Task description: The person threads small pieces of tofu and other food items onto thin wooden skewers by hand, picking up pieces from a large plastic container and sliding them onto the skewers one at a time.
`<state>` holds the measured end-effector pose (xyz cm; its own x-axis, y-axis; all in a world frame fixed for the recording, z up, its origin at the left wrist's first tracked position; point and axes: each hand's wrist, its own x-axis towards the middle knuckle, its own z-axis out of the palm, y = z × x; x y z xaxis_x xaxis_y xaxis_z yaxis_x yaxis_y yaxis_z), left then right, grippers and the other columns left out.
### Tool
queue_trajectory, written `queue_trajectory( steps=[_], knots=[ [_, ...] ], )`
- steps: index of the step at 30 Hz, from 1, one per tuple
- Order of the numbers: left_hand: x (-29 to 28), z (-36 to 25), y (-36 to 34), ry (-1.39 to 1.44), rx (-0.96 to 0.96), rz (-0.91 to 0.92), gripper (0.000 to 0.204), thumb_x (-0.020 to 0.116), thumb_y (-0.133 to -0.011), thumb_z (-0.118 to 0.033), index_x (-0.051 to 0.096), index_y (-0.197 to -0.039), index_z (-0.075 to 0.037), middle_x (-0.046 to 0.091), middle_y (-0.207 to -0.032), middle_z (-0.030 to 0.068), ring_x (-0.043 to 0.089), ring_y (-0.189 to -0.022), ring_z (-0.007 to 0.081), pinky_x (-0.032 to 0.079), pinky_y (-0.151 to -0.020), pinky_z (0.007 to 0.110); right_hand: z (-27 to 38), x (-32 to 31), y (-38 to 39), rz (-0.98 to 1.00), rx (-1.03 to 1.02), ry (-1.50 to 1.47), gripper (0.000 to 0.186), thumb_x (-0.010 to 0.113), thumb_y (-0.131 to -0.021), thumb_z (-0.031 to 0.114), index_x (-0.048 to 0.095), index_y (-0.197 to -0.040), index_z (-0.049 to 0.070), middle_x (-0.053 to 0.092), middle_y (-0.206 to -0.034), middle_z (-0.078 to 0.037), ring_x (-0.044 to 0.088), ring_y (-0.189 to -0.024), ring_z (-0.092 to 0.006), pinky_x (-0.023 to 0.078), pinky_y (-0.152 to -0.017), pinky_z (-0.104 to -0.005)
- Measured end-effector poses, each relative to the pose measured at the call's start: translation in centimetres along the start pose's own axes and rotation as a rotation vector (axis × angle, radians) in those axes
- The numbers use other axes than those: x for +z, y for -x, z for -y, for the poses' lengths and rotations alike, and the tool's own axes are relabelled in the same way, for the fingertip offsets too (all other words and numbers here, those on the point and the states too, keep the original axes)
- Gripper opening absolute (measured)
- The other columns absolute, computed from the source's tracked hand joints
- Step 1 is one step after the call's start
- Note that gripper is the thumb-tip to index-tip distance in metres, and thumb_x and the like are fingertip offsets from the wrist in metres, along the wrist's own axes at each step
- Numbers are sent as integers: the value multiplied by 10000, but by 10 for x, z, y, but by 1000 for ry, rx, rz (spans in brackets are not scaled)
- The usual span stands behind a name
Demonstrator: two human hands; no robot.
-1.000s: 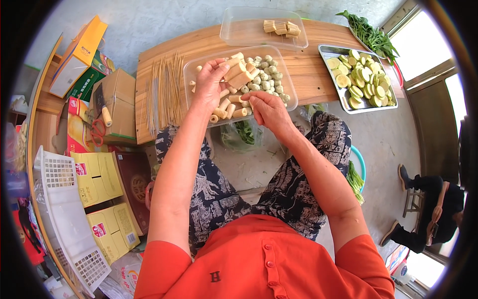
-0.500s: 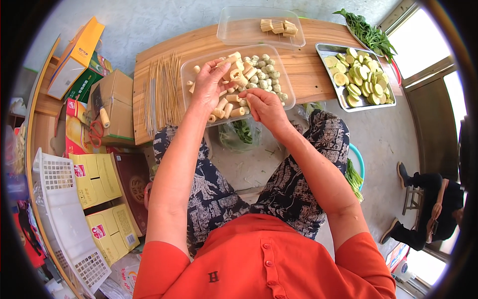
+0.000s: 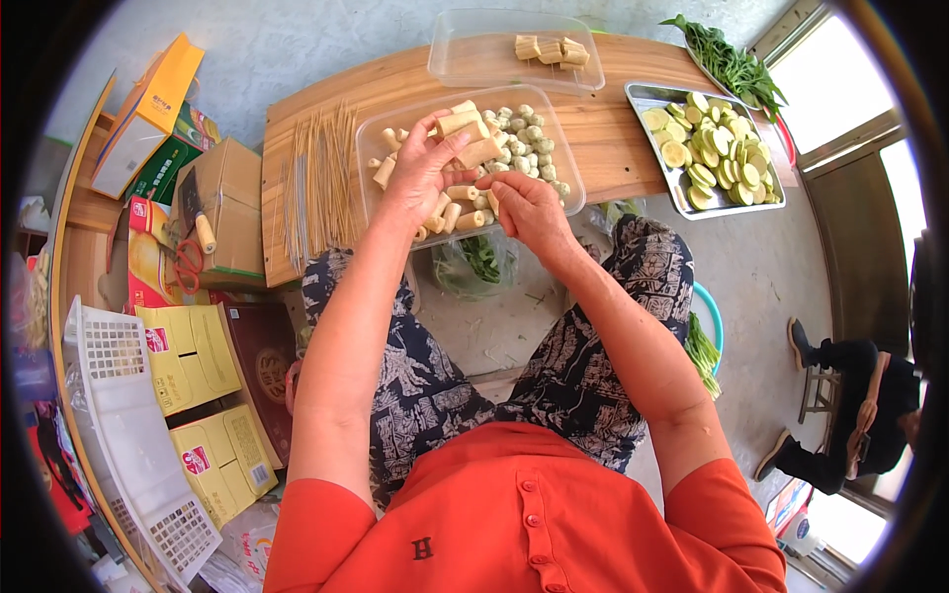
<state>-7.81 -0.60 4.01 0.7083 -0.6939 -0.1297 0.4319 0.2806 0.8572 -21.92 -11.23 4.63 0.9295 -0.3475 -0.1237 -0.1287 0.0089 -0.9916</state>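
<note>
My left hand (image 3: 427, 166) is closed around beige tube-shaped rolls (image 3: 478, 152), held above a clear plastic tub (image 3: 371, 124). Close beside it, my right hand (image 3: 529, 206) pinches with thumb and forefinger what looks like a thin skewer, mostly hidden by the fingers. More beige rolls (image 3: 467, 219) fill the left and near parts of the tub, and pale greenish balls (image 3: 534, 133) lie on its right side. Thin bamboo skewers (image 3: 336, 168) are spread on the wooden table (image 3: 395, 84) left of the tub.
Behind stands another clear tub (image 3: 465, 64) with skewered roll pieces (image 3: 551, 49). A metal tray (image 3: 679, 198) of sliced green squash (image 3: 727, 148) and leafy greens (image 3: 727, 59) are at right. Boxes (image 3: 232, 203), red scissors (image 3: 188, 265) and a white basket (image 3: 138, 435) stand left. A person (image 3: 870, 415) sits at right.
The rolls in my left hand have turned and stand out more clearly above the tub. Both hands have shifted only slightly, and my right hand still pinches beside the left.
</note>
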Motion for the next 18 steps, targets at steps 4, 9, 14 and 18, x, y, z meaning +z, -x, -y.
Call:
queue_trajectory(
  steps=[4, 9, 14, 18],
  knots=[
    [-8, 9, -6, -29, 45, -57, 458, 652, -852, -122, 424, -1246, -81, 549, -1156, 98, 589, -951, 225, 547, -695, 347, 0, 3, 0, 7, -6, -13, 242, 456, -966, 184, 628, -1041, 31, 401, -511, 58, 337, -450, -32, 278, -444, -199],
    [-8, 10, -8, -11, 75, -137, 393, 644, -860, -126, 443, -1192, -67, 559, -1110, 104, 603, -917, 222, 550, -635, 322, -1, 4, 1, -9, 0, -15, 223, 469, -954, 166, 625, -1005, 15, 427, -518, 43, 373, -447, -41, 294, -425, -212],
    [-7, 13, -7, -13, 82, -116, 377, 635, -865, -126, 438, -1181, -64, 559, -1088, 107, 608, -897, 222, 559, -618, 327, -6, 4, -1, -14, -25, -80, 211, 482, -943, 153, 626, -966, -1, 447, -521, 27, 407, -446, -52, 317, -414, -225],
    [5, 11, 2, 37, 46, -27, 368, 627, -874, -145, 435, -1177, -63, 559, -1062, 102, 615, -870, 224, 568, -623, 323, -4, 4, -5, -28, -16, -26, 214, 461, -957, 152, 626, -1022, 32, 407, -517, 58, 342, -441, -35, 279, -434, -199]
  ],
)
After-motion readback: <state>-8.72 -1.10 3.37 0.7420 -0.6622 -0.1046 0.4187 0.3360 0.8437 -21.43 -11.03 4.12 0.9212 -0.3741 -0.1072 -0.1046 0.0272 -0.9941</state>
